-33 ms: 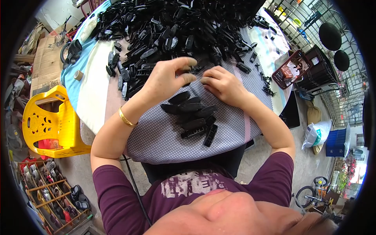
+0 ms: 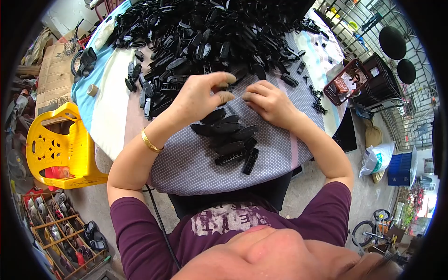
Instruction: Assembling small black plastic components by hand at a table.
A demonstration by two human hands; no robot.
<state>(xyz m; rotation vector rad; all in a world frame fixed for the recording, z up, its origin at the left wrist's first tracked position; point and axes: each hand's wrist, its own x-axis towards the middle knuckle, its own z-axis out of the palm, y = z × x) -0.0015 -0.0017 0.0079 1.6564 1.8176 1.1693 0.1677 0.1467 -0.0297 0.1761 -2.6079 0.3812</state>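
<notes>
My left hand (image 2: pixel 201 95) is over the table, thumb and fingers closed round a small black plastic piece (image 2: pixel 224 87) that is mostly hidden. Close by on the right, my right hand (image 2: pixel 269 101) has its fingers curled together. Whatever they may pinch is too small to make out. Below both hands lies a loose stack of black oval plastic clips (image 2: pixel 227 128), some overlapping. Two slotted black pieces lie at its near end, one (image 2: pixel 250 161) tilted apart from the rest. A large heap of similar black parts (image 2: pixel 186 42) spreads just beyond my hands.
A patterned cloth (image 2: pixel 186 172) covers the round table. Small black bits (image 2: pixel 318 100) are scattered at the right, near a propped phone (image 2: pixel 347 83). A tape roll (image 2: pixel 92 90) sits at the left. A yellow chair (image 2: pixel 70 149) stands left, and a shoe rack (image 2: pixel 65 233) lower left.
My right hand has shifted slightly to the right, widening the gap between the hands. The left hand stays almost in place, and the stack of clips looks the same.
</notes>
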